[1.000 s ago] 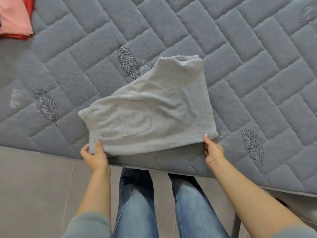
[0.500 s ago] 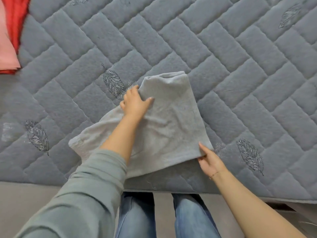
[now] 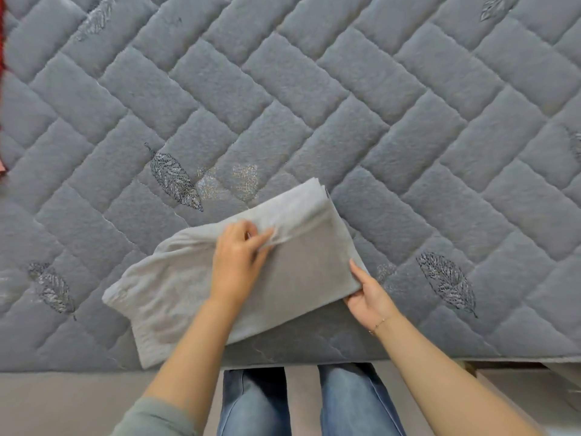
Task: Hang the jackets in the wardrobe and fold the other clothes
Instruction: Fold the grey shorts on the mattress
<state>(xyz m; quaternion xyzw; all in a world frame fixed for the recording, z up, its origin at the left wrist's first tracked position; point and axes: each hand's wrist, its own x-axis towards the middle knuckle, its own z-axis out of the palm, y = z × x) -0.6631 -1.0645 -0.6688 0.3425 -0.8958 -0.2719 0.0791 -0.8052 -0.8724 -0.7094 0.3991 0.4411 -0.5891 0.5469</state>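
Note:
A light grey pair of shorts (image 3: 176, 297) lies partly folded near the front edge of the quilted grey mattress (image 3: 314, 105). My left hand (image 3: 239, 259) is on top of it near its middle and pinches a fold of the fabric between thumb and fingers. My right hand (image 3: 367, 294) holds the garment's right corner, thumb on top and fingers underneath. The far end of the shorts is doubled over towards me.
A sliver of red and pink cloth (image 3: 2, 89) shows at the far left edge. The mattress's front edge (image 3: 408, 361) runs just ahead of my legs in blue jeans (image 3: 254, 404). Bare floor (image 3: 63, 401) lies below it.
My left hand left the near left corner, reached across the shorts and pulled the far end over towards me. My right hand has kept hold of the right corner.

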